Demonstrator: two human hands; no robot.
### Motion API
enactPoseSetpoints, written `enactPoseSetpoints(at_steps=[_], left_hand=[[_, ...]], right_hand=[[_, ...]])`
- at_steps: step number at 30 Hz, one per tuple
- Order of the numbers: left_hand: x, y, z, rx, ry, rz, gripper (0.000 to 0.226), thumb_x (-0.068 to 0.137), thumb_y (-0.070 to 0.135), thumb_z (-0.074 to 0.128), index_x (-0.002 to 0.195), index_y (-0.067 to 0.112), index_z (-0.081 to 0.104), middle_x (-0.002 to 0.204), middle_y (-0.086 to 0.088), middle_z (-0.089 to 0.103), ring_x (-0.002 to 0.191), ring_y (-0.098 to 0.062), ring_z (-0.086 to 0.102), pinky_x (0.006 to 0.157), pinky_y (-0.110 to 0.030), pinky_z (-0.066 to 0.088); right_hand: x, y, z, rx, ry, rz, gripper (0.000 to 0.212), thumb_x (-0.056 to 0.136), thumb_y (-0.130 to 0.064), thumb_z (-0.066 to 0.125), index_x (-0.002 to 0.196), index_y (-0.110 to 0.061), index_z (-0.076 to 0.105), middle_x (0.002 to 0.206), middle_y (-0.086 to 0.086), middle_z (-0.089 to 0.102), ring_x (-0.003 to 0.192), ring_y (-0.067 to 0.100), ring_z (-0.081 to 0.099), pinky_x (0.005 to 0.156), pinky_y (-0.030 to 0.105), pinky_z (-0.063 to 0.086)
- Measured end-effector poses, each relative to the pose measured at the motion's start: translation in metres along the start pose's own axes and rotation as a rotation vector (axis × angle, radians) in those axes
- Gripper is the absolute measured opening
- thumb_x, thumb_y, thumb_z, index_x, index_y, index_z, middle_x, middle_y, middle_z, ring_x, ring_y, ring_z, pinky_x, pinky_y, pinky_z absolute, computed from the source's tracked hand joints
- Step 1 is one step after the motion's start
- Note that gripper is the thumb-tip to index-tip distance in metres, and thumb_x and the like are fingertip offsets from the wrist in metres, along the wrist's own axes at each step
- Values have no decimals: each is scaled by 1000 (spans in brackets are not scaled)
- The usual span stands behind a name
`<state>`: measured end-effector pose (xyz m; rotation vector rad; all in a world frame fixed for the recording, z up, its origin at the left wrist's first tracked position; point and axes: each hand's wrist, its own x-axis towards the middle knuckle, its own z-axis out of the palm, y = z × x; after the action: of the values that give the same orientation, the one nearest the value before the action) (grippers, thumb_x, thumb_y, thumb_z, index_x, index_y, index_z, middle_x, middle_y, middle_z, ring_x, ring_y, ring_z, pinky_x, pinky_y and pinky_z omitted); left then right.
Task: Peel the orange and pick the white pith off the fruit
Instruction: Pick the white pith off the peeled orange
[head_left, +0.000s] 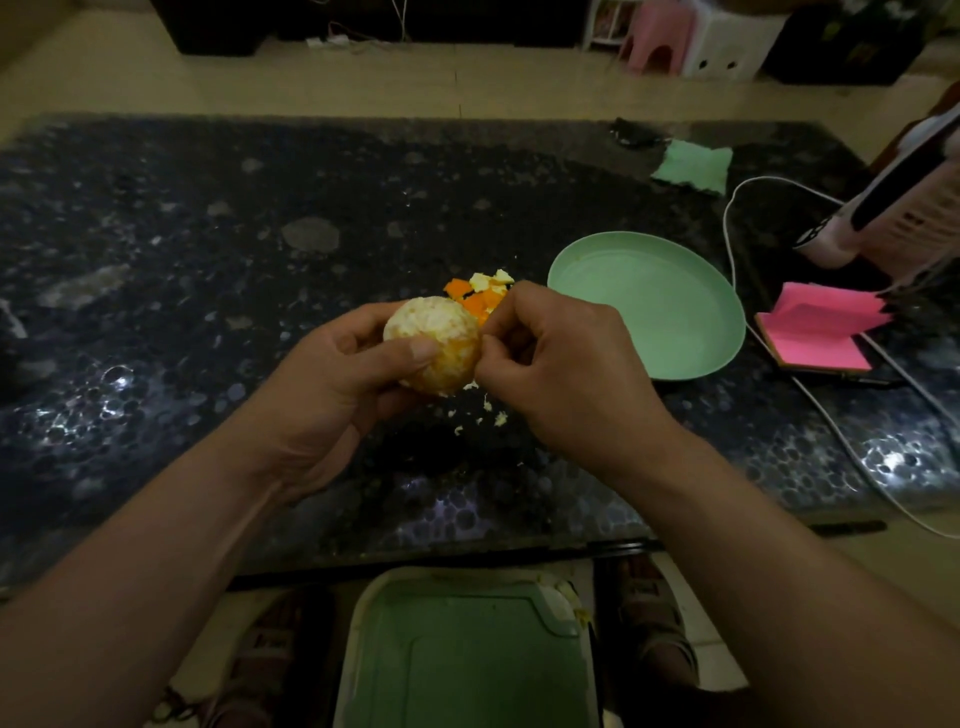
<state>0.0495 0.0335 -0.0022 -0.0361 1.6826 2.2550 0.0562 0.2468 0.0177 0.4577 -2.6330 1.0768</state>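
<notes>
A peeled orange (436, 332), pale with white pith over most of it, is held above the dark table. My left hand (337, 384) grips it from the left, thumb laid across its front. My right hand (550, 364) is at its right side, fingertips pinched together against the fruit's surface on a bit of pith. Orange peel pieces (480, 293) lie in a small heap on the table just behind the fruit. Small white pith crumbs (488, 408) are scattered on the table under my hands.
A mint-green plate (649, 306) sits right of my hands. Pink sticky notes (821, 327), a white cable (737, 218), a green cloth (693, 166) and a white device (883, 208) occupy the right side. A green bin lid (462, 649) is below the dark speckled table's (208, 260) near edge.
</notes>
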Motion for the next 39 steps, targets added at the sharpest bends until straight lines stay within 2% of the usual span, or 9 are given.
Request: enactPoseSetpoints(at_steps=[5, 9, 12, 16, 19, 22, 29, 34, 39], left_hand=[[-2, 10, -6, -100, -93, 26, 81, 71, 40, 94, 139, 7, 65, 139, -18, 68, 123, -29, 69, 89, -32, 62], [-2, 13, -9, -99, -124, 40, 83, 70, 44, 93, 140, 10, 66, 142, -17, 67, 128, -30, 66, 95, -34, 60], [-3, 14, -10, -85, -118, 37, 84, 71, 43, 92, 143, 9, 63, 142, -17, 66, 128, -31, 66, 94, -33, 60], [-4, 13, -10, -87, -103, 32, 59, 83, 22, 82, 139, 13, 66, 138, -14, 69, 120, -25, 70, 89, -30, 61], [-4, 13, -11, -78, -125, 31, 57, 83, 18, 81, 138, 17, 67, 137, -12, 70, 117, -24, 71, 88, -28, 61], [-4, 13, -10, -46, -94, 16, 56, 86, 12, 66, 142, 16, 63, 135, -10, 71, 115, -23, 72, 85, -26, 61], [-4, 13, -11, -18, -81, 1, 57, 84, 12, 67, 141, 15, 63, 135, -10, 72, 114, -23, 73, 84, -26, 61], [-4, 11, -8, 32, -51, -24, 52, 85, 19, 69, 137, 13, 67, 129, -13, 74, 109, -24, 74, 86, -30, 64], [-5, 12, -7, 39, -10, -56, 44, 85, 27, 72, 127, 12, 73, 123, -17, 76, 104, -25, 75, 86, -33, 63]], right_hand=[[1, 3, -5, 234, -90, 107, 6, 96, -16, 73, 90, -18, 74, 71, -13, 68, 65, 3, 63, 60, 21, 48], [1, 1, -7, 289, -108, 128, 6, 100, -19, 71, 96, -18, 75, 70, -17, 65, 64, 0, 59, 61, 11, 42], [2, -2, -7, 285, -86, 128, 7, 100, -23, 72, 95, -19, 75, 71, -15, 65, 64, 2, 59, 61, 11, 41], [3, -3, -8, 252, -82, 129, 10, 101, -28, 71, 95, -21, 74, 70, -15, 65, 65, 4, 60, 61, 16, 44], [2, -2, -8, 228, -81, 121, 11, 101, -30, 71, 94, -22, 74, 70, -13, 66, 67, 7, 62, 62, 21, 49], [3, -1, -8, 199, -87, 110, 10, 101, -30, 71, 94, -23, 74, 69, -16, 64, 66, 4, 61, 62, 15, 43], [1, -2, -11, 153, -107, 62, 9, 100, -29, 71, 95, -22, 74, 67, -20, 60, 66, 1, 59, 59, 11, 40], [0, 0, -10, 73, -87, -11, 8, 101, -29, 71, 100, -21, 73, 79, -14, 69, 72, 9, 64, 64, 30, 53], [0, 1, -9, -40, -85, -87, 8, 101, -29, 70, 103, -23, 74, 87, -14, 72, 76, 7, 63, 68, 32, 53]])
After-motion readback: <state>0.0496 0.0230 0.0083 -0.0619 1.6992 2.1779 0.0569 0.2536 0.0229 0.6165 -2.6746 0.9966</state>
